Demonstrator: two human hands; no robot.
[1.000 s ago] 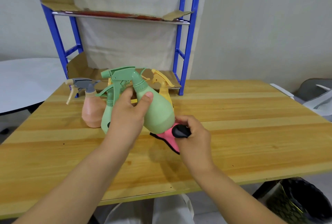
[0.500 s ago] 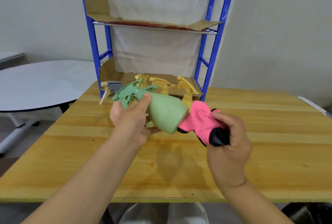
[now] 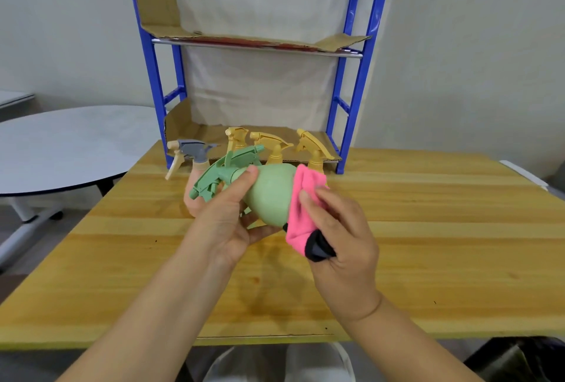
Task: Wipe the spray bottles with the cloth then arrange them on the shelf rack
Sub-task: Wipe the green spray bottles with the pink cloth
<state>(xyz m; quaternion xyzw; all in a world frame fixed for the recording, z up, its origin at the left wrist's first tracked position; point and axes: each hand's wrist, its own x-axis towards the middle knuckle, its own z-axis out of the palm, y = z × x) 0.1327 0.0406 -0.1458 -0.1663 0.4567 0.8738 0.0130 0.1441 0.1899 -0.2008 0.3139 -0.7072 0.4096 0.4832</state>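
My left hand grips a green spray bottle by its neck, tilted on its side above the wooden table, nozzle pointing left. My right hand holds a pink cloth with a black edge and presses it against the bottle's base. Behind them stand a pink bottle with a grey trigger head and three yellow spray heads, their bodies mostly hidden. The blue shelf rack stands at the back of the table, its shelves lined with cardboard.
A round white table stands to the left. The rack's lower cardboard-lined shelf sits level with the tabletop. A dark bin is under the table at the right. A white seat shows below the near table edge.
The cloth has moved from beside the bottle onto its base. My left hand tilted the bottle further on its side and lifted it a little.
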